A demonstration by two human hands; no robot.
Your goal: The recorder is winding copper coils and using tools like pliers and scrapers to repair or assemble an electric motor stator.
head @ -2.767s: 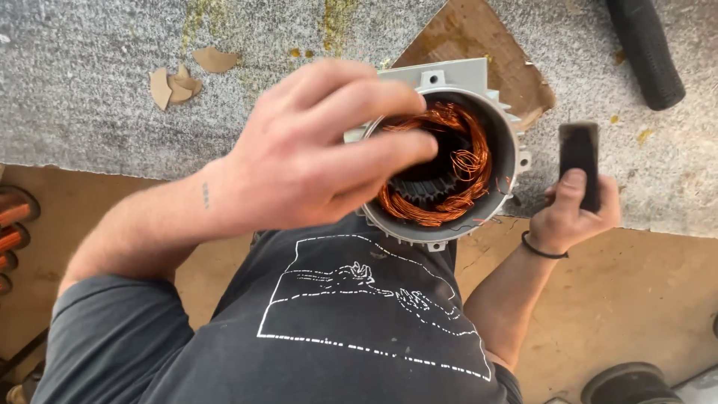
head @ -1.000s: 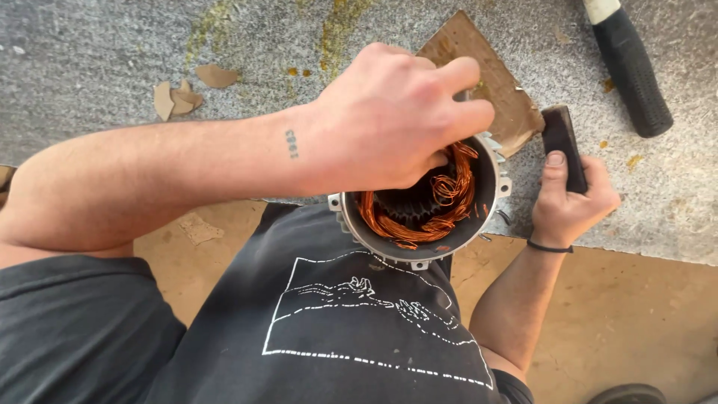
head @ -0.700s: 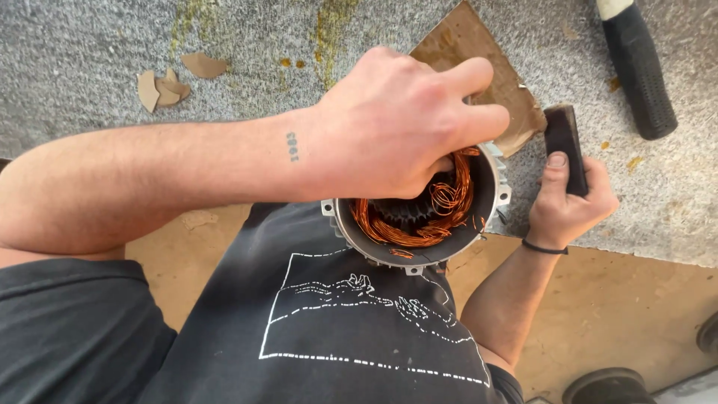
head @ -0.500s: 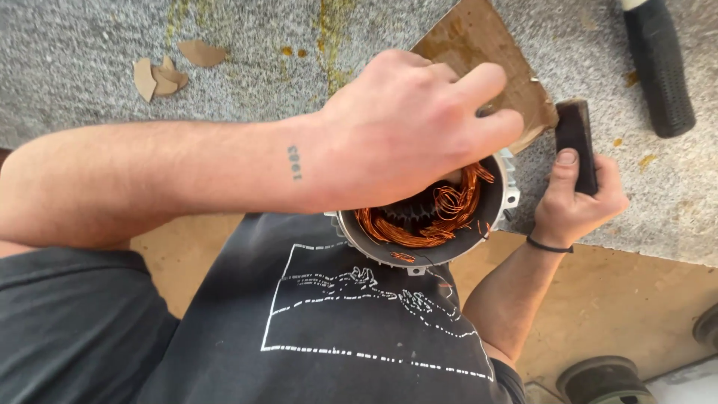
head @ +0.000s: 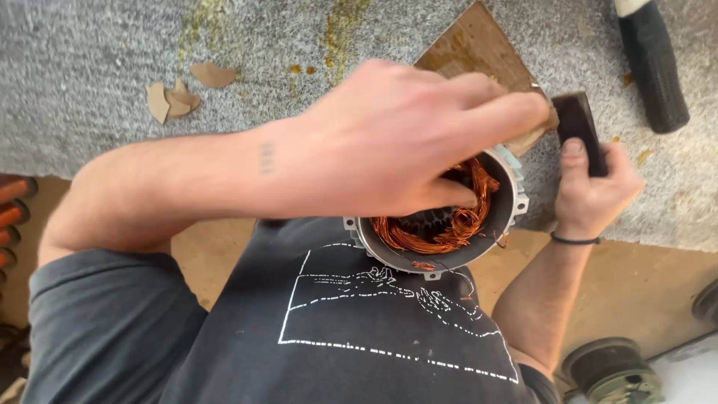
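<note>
One motor housing (head: 441, 239) with copper windings (head: 449, 224) sits at mid-frame, pressed against my shirt at the edge of the grey surface (head: 90, 82). My left hand (head: 396, 150) covers its top, fingers curled into the bore among the wires; whether that grip pinches any, I cannot tell. At right, my right hand (head: 594, 191) grips one dark block (head: 582, 135) closed. One black handle (head: 654, 63) lies upper right.

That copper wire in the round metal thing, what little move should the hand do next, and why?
Probably curl the left hand fingers round a clump of copper wire and tug upward. The fingers already reach into the motor housing, the wire looks loose and tangled, and the right hand is busy holding a dark block.
</note>
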